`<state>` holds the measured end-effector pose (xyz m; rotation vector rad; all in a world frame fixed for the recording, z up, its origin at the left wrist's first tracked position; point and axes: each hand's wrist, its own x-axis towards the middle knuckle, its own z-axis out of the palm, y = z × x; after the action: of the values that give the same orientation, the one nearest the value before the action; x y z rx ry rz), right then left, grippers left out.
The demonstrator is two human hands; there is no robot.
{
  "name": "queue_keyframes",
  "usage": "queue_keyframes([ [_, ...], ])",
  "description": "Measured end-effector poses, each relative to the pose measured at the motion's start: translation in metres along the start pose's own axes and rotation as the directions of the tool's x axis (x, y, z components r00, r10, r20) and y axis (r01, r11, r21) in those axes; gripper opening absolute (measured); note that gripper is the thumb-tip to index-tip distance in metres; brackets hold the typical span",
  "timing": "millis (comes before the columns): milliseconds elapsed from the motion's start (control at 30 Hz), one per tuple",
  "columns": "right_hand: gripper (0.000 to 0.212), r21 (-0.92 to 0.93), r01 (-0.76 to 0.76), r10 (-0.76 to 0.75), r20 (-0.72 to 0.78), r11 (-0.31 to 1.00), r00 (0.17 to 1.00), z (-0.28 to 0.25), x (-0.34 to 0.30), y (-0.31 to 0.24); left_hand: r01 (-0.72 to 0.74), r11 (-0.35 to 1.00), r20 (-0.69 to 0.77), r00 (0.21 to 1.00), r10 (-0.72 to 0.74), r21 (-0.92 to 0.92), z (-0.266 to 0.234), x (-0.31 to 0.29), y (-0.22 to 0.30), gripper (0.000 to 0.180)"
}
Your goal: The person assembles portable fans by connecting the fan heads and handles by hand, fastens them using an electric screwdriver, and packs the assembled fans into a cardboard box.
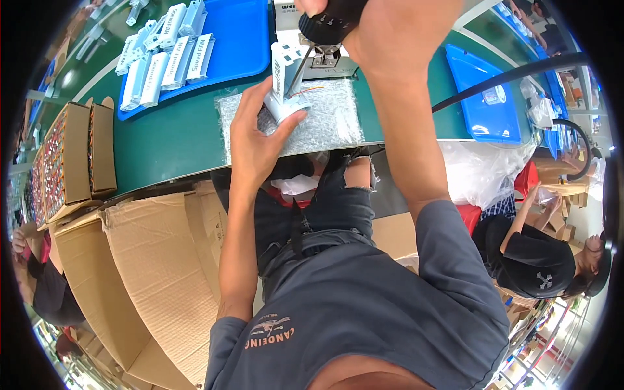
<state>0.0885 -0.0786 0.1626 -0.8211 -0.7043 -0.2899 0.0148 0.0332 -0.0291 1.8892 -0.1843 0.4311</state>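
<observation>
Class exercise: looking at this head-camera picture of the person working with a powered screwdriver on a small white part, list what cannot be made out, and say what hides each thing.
1. Head view: the screwdriver body is cut off by the top edge and wrapped by the right hand.
2. The bit tip's contact point is too small to see against the white part.
3. The part's base is covered by the left hand.
4. The contents of the cardboard boxes are too small and bent near the rim.
</observation>
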Motion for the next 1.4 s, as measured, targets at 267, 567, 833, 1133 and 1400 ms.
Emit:
queue_keyframes([
  [267, 0.043, -0.137, 0.100, -0.081, 0.142, 0.986, 0.987, -0.023, -0.013, 0.004, 0.014, 1.000, 0.019, 1.000, -0.013, -0.028, -0.001, 0.000, 0.001, 0.064],
  [567, 0.035, -0.125, 0.094, -0.059, 0.255, 0.988, 0.965, -0.022, -0.010, 0.007, 0.034, 0.997, 0.057, 0.998, -0.030, -0.069, -0.002, 0.001, 0.008, 0.062],
  [833, 0.035, -0.185, 0.150, -0.105, 0.232, 0.971, 0.967, -0.014, -0.013, 0.010, 0.053, 0.997, 0.055, 0.997, -0.050, -0.060, -0.004, 0.000, 0.002, 0.061],
  [1133, 0.046, -0.065, 0.029, -0.035, -0.105, 0.998, 0.994, -0.033, 0.032, -0.026, 0.047, 0.993, 0.052, 0.998, -0.042, -0.112, -0.002, -0.001, -0.005, 0.063],
  [1400, 0.035, -0.396, 0.331, -0.268, 0.207, 0.856, 0.941, -0.055, 0.042, -0.007, 0.057, 0.995, 0.046, 0.998, -0.053, -0.087, -0.002, 0.000, -0.004, 0.063],
])
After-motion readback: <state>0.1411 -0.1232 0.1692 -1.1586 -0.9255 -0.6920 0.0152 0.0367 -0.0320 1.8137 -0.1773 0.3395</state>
